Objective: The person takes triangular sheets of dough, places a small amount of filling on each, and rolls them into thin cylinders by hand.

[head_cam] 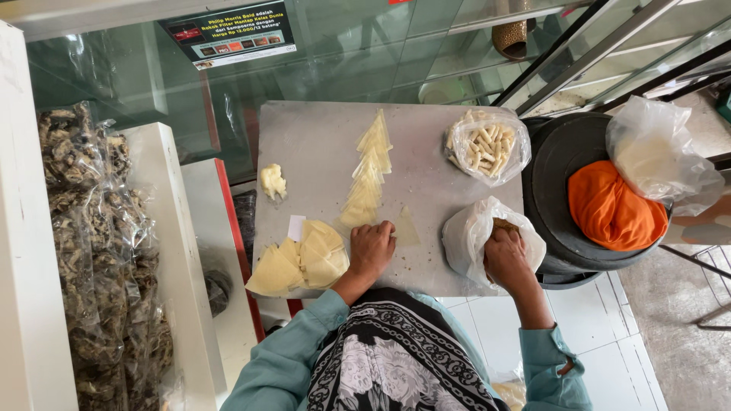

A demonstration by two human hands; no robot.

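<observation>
My left hand [371, 250] rests knuckles-up on the grey metal tabletop [320, 144], fingers curled beside a single pale triangular wrapper [405, 227]. Just left of it lies a loose pile of yellow triangular wrappers [301, 259]. A row of overlapping triangles [368, 171] runs up the middle of the table. My right hand [506, 257] reaches into a white plastic bag [466, 236] holding brown filling; its fingers are hidden inside. A clear bag of rolled pale sticks [487, 146] sits at the far right corner.
A lump of pale dough [272, 181] lies at the table's left side. A black round pan [556, 175] with an orange cloth [613, 207] and a clear bag [659, 152] stands to the right. Bags of dark dried goods [99, 251] hang at left. A glass cabinet [343, 53] stands behind.
</observation>
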